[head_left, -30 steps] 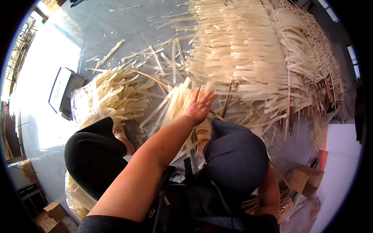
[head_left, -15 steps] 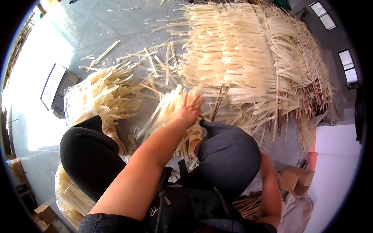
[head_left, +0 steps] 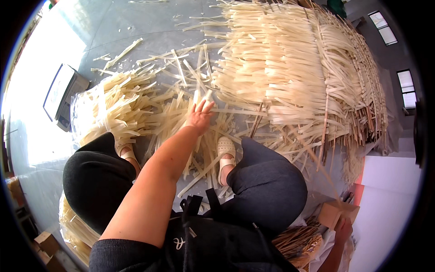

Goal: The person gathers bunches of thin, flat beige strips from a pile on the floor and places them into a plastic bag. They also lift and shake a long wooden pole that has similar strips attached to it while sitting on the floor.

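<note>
Flat, cream-coloured dried strips (head_left: 170, 115) lie in a loose heap on the floor between my feet and beyond them. My left hand (head_left: 199, 117) reaches forward onto this heap, its fingers spread and pointing away from me. At the lower right, my right hand (head_left: 343, 231) is out past my knee with curled fingers, in front of a cardboard box (head_left: 337, 214). A long thin stick (head_left: 319, 165), smeared by motion, slants from the strips down to that hand and appears to be held in it. The exact grip is too blurred to make out.
A large layered stack of strips with sticks (head_left: 290, 59) fills the far right. Bundled strips (head_left: 113, 106) sit on the left beside a scale (head_left: 68, 93). Brown sticks (head_left: 294, 242) lie by my right thigh; bagged strips (head_left: 74, 226) are at my left.
My left hand has moved left and slightly nearer, over the loose strips. My right hand has come out from behind my knee to the right, with a thin stick now trailing to it.
</note>
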Motion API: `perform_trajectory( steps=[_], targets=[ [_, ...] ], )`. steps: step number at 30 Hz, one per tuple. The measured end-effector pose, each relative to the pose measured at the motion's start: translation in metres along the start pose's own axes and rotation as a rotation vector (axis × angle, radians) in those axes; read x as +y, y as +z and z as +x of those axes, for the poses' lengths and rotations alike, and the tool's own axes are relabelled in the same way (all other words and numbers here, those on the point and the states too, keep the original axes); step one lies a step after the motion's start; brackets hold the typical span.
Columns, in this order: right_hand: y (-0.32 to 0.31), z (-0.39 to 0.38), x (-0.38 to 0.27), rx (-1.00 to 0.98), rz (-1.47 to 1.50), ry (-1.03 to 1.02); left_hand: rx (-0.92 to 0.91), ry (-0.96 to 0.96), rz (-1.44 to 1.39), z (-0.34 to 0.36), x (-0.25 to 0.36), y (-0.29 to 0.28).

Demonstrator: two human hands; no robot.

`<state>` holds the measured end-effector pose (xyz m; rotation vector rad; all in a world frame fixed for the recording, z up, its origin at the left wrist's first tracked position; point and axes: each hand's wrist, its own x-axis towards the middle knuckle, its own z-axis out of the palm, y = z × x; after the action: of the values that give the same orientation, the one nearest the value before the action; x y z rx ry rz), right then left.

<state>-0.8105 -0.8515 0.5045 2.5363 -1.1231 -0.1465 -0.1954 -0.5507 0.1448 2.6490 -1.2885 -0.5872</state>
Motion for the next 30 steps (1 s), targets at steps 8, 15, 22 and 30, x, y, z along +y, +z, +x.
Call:
perform_trajectory(
  steps=[8, 15, 22, 30],
  targets=[
    [-0.005, 0.128, -0.219, 0.263, 0.544, -0.038, 0.177, -0.525, -0.099, -0.039, -0.05, 0.002],
    [0.02, 0.074, -0.156, 0.442, 0.67, 0.232, -0.287, -0.407, -0.37, -0.045, -0.133, 0.077],
    [-0.014, -0.055, -0.103, 0.384, 1.848, 1.043, -0.162, -0.301, -0.269, -0.027, -0.094, 0.062],
    [0.074, -0.19, -0.101, 0.336, 1.411, 1.455, 0.065, -0.119, -0.527, -0.026, -0.108, 0.02]
  ],
)
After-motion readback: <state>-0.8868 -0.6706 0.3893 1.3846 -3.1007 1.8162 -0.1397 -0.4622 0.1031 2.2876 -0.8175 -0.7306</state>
